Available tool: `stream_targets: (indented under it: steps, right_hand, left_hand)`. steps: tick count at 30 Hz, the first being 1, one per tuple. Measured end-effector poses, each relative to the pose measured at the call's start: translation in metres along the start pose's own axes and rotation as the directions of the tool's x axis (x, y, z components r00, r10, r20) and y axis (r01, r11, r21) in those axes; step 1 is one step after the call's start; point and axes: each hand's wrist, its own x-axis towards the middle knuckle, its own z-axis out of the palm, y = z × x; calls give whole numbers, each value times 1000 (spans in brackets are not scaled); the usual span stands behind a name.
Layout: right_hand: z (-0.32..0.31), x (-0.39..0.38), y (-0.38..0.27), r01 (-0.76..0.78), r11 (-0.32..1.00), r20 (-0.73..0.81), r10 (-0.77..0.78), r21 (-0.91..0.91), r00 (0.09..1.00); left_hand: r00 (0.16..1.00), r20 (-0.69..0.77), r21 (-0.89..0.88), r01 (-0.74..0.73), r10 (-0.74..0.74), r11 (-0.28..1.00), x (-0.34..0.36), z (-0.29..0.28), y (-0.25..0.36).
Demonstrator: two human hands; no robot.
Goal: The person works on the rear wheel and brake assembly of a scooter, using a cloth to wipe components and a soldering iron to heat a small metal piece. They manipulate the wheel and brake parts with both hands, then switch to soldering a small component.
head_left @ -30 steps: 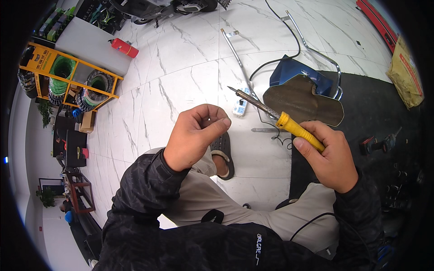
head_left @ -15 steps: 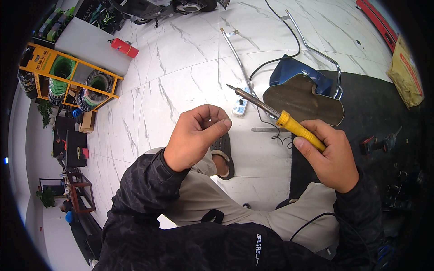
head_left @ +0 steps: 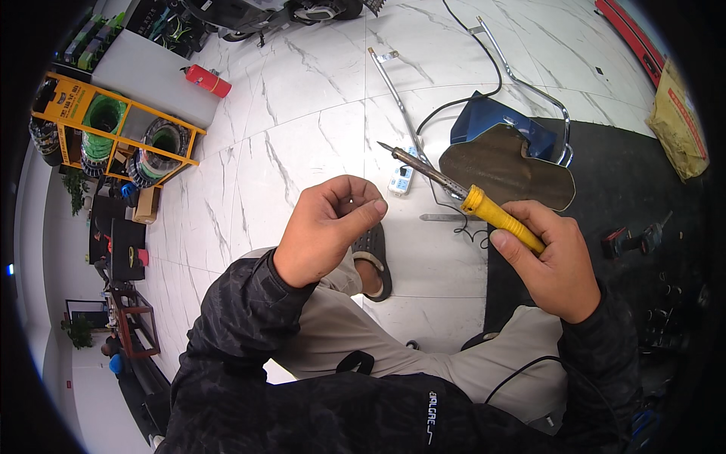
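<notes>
My right hand [head_left: 548,257] grips a soldering iron [head_left: 503,217] by its yellow handle. Its metal shaft points up and to the left, the dark tip held in the air above the floor. My left hand [head_left: 329,227] is raised to the left of the iron, apart from it. Its fingers are curled in and the thumb is bent towards them in a pinch. Whatever might lie between those fingers is hidden. A white and blue power strip [head_left: 401,181] rests on the floor beyond the hands.
Past the iron lie a blue panel with a brown curved underside [head_left: 507,163] and bent chrome tubes [head_left: 529,87]. A black mat [head_left: 605,166] at right carries a cordless drill [head_left: 631,240]. At left stand a yellow rack [head_left: 144,113] of tyres and a red fire extinguisher [head_left: 206,81].
The soldering iron's tip has shifted very slightly to the left. Both hands otherwise keep the same place and grip.
</notes>
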Motion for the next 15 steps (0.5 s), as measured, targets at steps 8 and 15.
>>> stream_targets:
  steps: [8, 15]
  right_hand:
    - [0, 0, 1, 8, 1000, -10, -8, 11, 1000]
    - [-2, 0, 0, 15, 999, 5, -15, -34, 1000]
  left_hand:
    - [1000, -4, -4, 8, -8, 1000, -1, 0, 1]
    - [1000, -2, -8, 13, -13, 1000, -1, 1, 1]
